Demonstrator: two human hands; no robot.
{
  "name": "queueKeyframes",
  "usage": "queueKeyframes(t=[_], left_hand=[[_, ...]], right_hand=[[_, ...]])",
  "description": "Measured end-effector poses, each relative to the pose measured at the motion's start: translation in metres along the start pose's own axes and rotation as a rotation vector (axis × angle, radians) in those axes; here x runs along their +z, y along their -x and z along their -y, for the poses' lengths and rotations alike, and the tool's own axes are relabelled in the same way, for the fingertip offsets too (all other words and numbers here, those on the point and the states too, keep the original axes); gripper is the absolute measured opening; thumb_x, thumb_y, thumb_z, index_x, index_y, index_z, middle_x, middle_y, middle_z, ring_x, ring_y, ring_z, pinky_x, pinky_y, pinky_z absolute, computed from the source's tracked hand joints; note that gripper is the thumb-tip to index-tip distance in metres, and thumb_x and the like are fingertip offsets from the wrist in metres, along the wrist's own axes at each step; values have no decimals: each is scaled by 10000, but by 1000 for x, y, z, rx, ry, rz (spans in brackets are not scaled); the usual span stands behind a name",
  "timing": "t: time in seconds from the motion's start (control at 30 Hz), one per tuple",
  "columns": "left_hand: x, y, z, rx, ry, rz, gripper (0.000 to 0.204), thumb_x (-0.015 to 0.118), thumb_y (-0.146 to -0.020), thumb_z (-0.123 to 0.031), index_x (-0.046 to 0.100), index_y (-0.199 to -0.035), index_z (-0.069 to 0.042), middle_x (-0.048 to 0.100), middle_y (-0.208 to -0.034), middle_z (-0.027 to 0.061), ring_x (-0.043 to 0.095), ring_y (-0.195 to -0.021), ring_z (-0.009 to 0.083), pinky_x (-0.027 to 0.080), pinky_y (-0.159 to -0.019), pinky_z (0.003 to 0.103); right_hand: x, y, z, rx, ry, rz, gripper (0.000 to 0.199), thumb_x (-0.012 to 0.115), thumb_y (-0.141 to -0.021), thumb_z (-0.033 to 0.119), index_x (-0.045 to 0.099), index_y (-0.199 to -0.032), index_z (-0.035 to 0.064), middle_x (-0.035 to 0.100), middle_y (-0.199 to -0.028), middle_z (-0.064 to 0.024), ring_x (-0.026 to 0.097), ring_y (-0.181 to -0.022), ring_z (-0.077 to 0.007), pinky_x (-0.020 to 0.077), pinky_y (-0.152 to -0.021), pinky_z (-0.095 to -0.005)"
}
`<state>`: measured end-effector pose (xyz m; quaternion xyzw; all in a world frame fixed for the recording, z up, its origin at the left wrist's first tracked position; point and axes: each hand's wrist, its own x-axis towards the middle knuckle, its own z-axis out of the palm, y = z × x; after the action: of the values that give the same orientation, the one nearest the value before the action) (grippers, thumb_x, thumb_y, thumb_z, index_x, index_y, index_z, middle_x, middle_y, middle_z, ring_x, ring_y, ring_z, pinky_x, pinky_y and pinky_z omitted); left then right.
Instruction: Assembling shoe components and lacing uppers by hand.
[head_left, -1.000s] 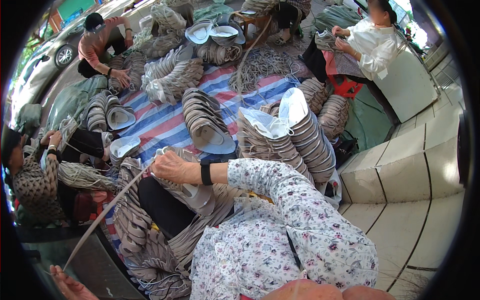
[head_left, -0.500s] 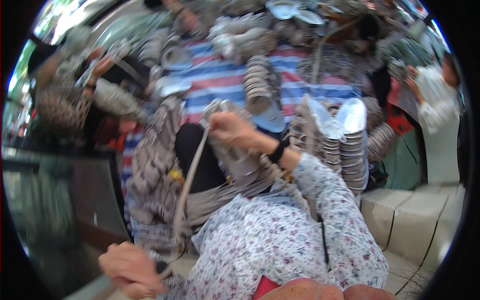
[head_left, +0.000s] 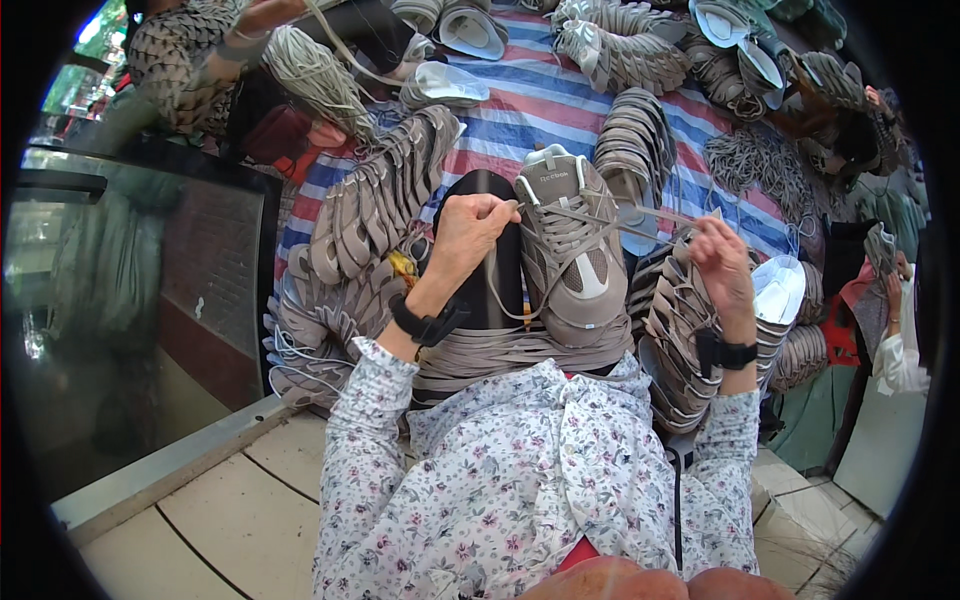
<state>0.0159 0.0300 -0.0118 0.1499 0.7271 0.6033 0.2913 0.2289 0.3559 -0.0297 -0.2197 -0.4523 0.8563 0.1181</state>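
A taupe shoe upper (head_left: 583,277) rests across my lap, its toe toward me, with a beige shoelace (head_left: 570,228) crossing through its eyelets. My left hand (head_left: 468,238) is closed in a pinch on a lace end just left of the tongue. Out to the right of the upper, my right hand (head_left: 720,255) pinches another stretch of lace, drawn nearly straight from the eyelets. A loose loop of lace hangs at the upper's left side. Beneath it, a bundle of flat laces (head_left: 500,362) lies over my lap.
Nested rows of shoe uppers (head_left: 385,195) stand to my left, with another stack (head_left: 680,320) at my right. A striped plastic sheet (head_left: 510,105) spreads ahead. A dark glass panel (head_left: 150,290) is at the left. Other people's hands (head_left: 893,290) work nearby.
My left hand has risen from the lower left to the upper's side. My right hand has moved right, off the upper. The view has turned, and both hands now hold lace.
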Motion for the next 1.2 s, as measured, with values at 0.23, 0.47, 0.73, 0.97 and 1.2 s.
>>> queueKeyframes(t=[0.23, 0.47, 0.73, 0.97, 1.2], left_hand=[[8, -15, 13, 31, -143, -2, 267, 667, -926, -194, 706, -769, 18, 505, -538, -42, 428, -471, 29, 310, -435, 227], [17, -20, 8, 36, -226, -47, 262, 656, -915, -176, 697, -753, 25, 553, -532, -1, 490, -472, 50, 366, -435, 245], [24, -32, 15, 212, -449, -68, 275, 638, -904, -177, 677, -741, 41, 601, -544, 52, 571, -457, 101, 422, -446, 257], [14, -26, 6, 8, -252, 57, 240, 618, -916, -176, 661, -797, 27, 602, -592, 19, 594, -480, 84, 465, -469, 228], [14, -24, 4, -5, -159, 65, 207, 621, -919, -168, 653, -846, 23, 608, -610, 9, 593, -495, 70, 467, -474, 212]], right_hand=[[-120, 37, 0, 10, -159, -266, 305, 588, -979, 129, 521, -1245, -4, 471, -758, 24, 455, -651, -82, 410, -661, -242], [-157, 33, 8, -63, -79, -334, 294, 552, -1000, 148, 511, -1269, 37, 518, -810, 13, 477, -609, -76, 394, -607, -240], [-39, -12, 14, 3, 387, -116, 256, 642, -949, 110, 573, -1158, -19, 673, -884, -78, 561, -633, -70, 464, -586, -184], [89, -53, -11, 84, 255, 174, 119, 628, -955, 106, 642, -1030, 15, 624, -775, -21, 510, -568, -39, 410, -507, -178], [99, -71, -29, 67, 543, 116, 122, 692, -928, 181, 660, -893, 69, 533, -665, 77, 414, -506, 8, 309, -441, -162]])
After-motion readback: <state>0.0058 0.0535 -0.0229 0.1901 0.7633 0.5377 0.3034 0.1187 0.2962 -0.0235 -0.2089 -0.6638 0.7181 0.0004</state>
